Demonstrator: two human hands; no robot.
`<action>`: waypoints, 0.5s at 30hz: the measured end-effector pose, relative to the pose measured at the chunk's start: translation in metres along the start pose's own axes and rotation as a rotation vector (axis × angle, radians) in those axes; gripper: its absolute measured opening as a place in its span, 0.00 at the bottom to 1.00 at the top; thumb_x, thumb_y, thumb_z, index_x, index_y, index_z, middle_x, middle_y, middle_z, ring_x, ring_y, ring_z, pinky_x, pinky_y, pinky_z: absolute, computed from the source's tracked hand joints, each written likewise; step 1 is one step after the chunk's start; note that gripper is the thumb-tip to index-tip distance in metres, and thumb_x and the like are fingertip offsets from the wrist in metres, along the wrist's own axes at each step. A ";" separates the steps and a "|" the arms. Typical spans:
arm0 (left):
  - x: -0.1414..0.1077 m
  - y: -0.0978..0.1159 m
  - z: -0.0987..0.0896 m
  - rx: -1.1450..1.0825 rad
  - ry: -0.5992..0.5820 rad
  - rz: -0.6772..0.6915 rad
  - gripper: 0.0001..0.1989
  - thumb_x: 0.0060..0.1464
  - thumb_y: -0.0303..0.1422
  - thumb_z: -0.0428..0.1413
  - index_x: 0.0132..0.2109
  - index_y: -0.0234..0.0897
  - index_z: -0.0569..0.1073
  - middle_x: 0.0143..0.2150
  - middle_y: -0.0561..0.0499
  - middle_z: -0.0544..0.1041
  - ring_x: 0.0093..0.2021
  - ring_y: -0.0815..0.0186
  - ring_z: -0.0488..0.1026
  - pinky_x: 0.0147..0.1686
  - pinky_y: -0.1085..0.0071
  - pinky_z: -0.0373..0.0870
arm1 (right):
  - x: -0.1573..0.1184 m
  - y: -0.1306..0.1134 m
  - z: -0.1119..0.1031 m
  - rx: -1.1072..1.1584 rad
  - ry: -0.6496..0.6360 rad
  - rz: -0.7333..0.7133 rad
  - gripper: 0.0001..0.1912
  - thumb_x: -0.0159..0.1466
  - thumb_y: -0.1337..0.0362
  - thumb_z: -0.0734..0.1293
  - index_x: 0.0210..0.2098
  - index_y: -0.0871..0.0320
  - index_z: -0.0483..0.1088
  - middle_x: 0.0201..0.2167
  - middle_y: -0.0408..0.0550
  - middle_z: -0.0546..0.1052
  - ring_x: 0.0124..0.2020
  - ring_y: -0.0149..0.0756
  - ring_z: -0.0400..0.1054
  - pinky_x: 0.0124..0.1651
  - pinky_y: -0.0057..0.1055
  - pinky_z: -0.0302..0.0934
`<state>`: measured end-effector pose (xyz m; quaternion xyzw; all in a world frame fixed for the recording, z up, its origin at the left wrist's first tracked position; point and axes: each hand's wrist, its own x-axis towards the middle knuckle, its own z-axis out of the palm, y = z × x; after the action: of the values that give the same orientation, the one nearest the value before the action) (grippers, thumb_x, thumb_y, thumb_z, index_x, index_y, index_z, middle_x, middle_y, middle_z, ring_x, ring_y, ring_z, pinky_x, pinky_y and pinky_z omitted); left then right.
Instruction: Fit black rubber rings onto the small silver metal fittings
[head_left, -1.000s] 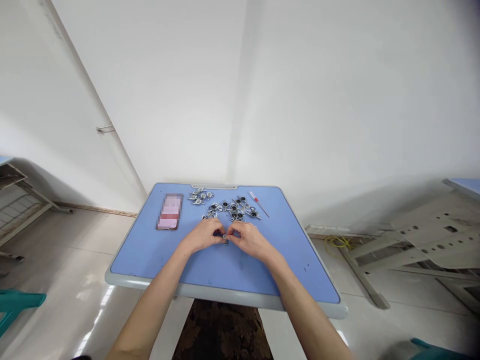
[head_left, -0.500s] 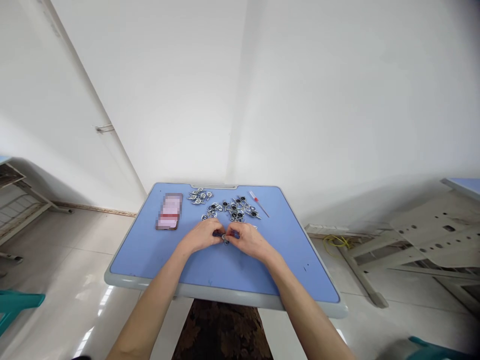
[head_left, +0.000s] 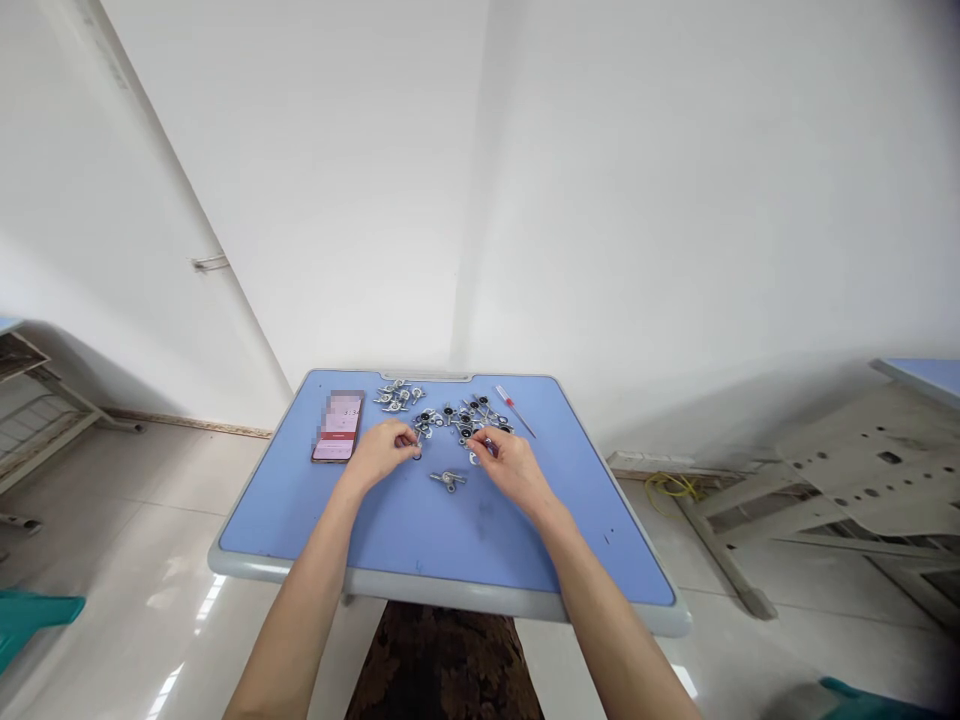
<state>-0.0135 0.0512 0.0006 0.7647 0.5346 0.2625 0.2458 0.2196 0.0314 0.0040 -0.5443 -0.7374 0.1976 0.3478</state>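
Observation:
A small silvery metal fitting (head_left: 448, 480), with side arms and a ring-like end, lies alone on the blue desktop between my hands. My left hand (head_left: 381, 455) is closed in a pinch at the left edge of the loose parts, beside a dark ring (head_left: 417, 457). What its fingertips hold, if anything, I cannot make out. Thumb and fingers of my right hand (head_left: 516, 468) are also pinched, at the front of a pile of metal parts with black round pieces (head_left: 466, 418). A small pale piece (head_left: 474, 458) shows under those fingertips; whether it is gripped is unclear.
At the back stands a group of silvery fittings (head_left: 397, 396). A phone (head_left: 339, 428) lies at the left, and a red-and-clear-handled screwdriver (head_left: 514, 408) at the right. The small desk (head_left: 465, 592) has a grey rim and backs onto a white wall (head_left: 360, 200).
My hands have moved apart and forward, away from the silvery fitting, which now lies released on the desktop. The left hand went left, the right hand slightly right toward the pile.

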 end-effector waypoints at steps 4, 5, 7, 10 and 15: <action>-0.001 0.005 0.009 0.124 -0.040 -0.001 0.03 0.49 0.27 0.59 0.34 0.36 0.76 0.36 0.49 0.74 0.37 0.62 0.71 0.41 0.66 0.65 | 0.000 0.000 0.000 0.004 0.004 0.002 0.09 0.62 0.62 0.61 0.27 0.55 0.69 0.23 0.45 0.74 0.24 0.35 0.64 0.30 0.32 0.55; -0.001 0.006 0.010 0.120 -0.037 -0.009 0.03 0.49 0.26 0.59 0.34 0.36 0.75 0.36 0.49 0.74 0.37 0.62 0.71 0.41 0.66 0.64 | 0.000 0.000 0.000 0.006 0.006 0.001 0.09 0.62 0.62 0.61 0.27 0.55 0.69 0.23 0.45 0.74 0.24 0.35 0.64 0.30 0.32 0.55; 0.000 0.004 0.010 0.083 -0.038 -0.026 0.03 0.48 0.24 0.58 0.32 0.35 0.75 0.34 0.49 0.74 0.36 0.63 0.70 0.40 0.67 0.64 | -0.001 0.000 0.001 0.010 0.005 -0.002 0.09 0.62 0.62 0.61 0.27 0.55 0.69 0.23 0.45 0.74 0.24 0.35 0.64 0.30 0.32 0.55; 0.001 0.001 0.009 0.037 -0.044 -0.035 0.03 0.48 0.24 0.58 0.31 0.35 0.73 0.31 0.51 0.74 0.33 0.64 0.70 0.36 0.69 0.64 | 0.000 0.000 0.001 0.027 -0.002 0.003 0.09 0.62 0.62 0.62 0.27 0.55 0.70 0.23 0.45 0.74 0.24 0.34 0.63 0.30 0.32 0.55; 0.006 0.000 0.016 -0.374 -0.043 -0.054 0.05 0.49 0.32 0.59 0.31 0.34 0.73 0.28 0.53 0.75 0.29 0.68 0.71 0.32 0.72 0.66 | -0.002 -0.005 0.001 0.146 -0.053 -0.005 0.09 0.61 0.60 0.63 0.28 0.56 0.70 0.25 0.44 0.74 0.25 0.32 0.63 0.30 0.30 0.57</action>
<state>-0.0009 0.0549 -0.0103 0.6964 0.4917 0.3342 0.4020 0.2157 0.0280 0.0066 -0.5104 -0.7312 0.2643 0.3675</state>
